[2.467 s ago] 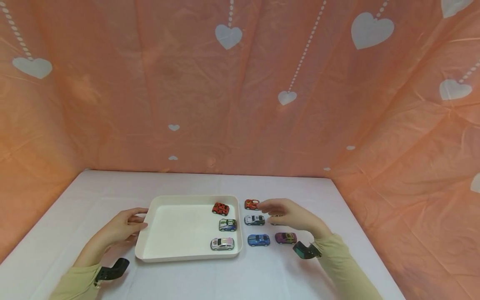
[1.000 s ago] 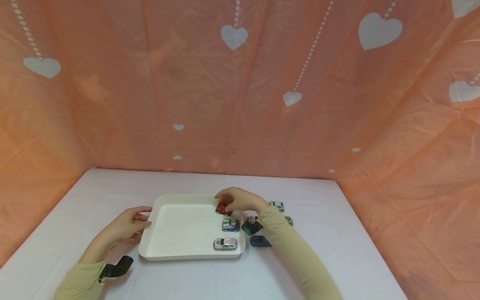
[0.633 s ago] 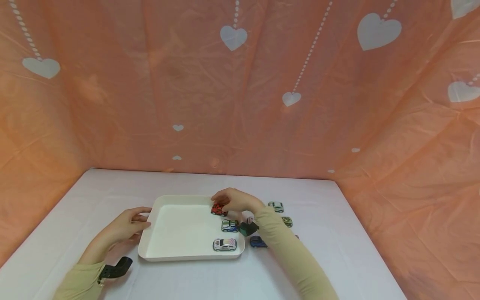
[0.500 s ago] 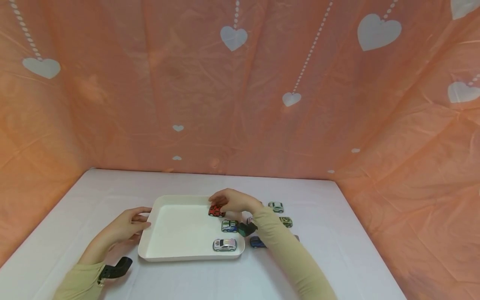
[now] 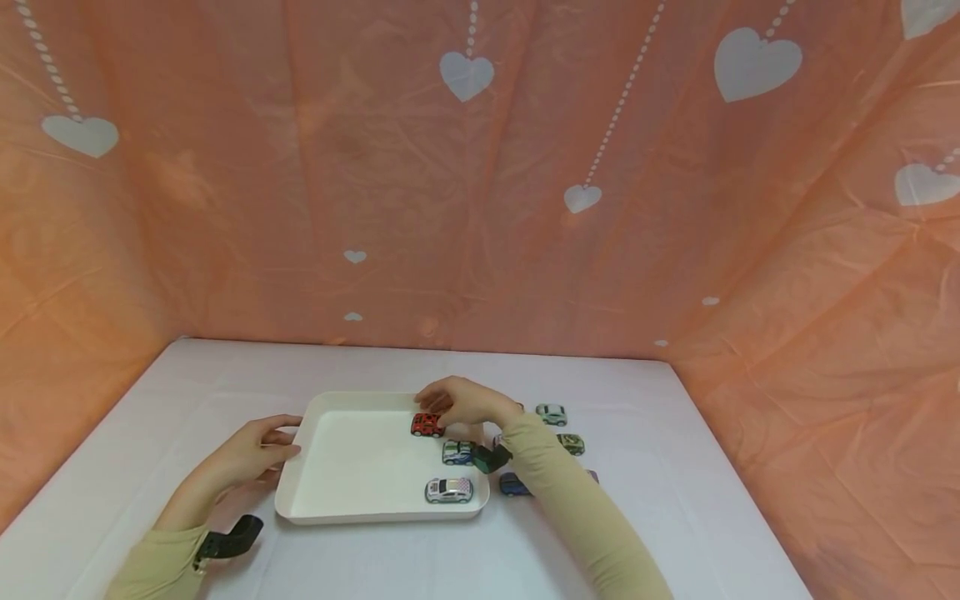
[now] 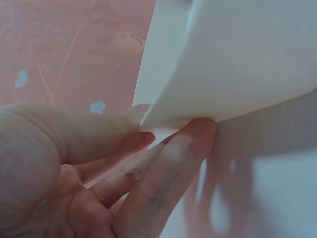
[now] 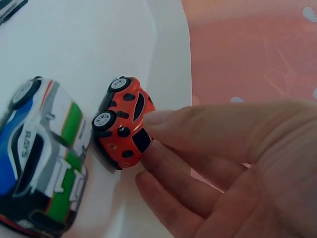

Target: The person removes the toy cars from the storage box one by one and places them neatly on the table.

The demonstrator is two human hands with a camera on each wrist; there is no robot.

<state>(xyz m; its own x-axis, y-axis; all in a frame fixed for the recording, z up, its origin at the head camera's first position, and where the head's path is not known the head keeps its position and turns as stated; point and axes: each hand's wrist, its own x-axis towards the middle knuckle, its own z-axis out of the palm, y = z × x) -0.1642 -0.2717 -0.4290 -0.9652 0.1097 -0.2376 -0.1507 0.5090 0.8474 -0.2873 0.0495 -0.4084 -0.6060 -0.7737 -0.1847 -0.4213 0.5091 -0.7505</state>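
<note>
My right hand pinches a red toy car with black spots between thumb and fingers, over the far right part of a white tray. In the right wrist view the car sits tilted, close to the tray floor; whether all its wheels touch cannot be told. Beside it stands a white, green and blue toy car. A silver toy car stands in the tray's near right corner. My left hand grips the tray's left rim, thumb above and fingers beneath the edge.
Right of the tray, several toy cars lie on the white table: a pale green one, a green patterned one and a dark blue one. My right forearm partly covers others. An orange curtain hangs behind.
My right hand moved left from the loose cars into the tray and took hold of the red spotted car, which has shifted left and turned straighter. My left hand stayed on the rim.
</note>
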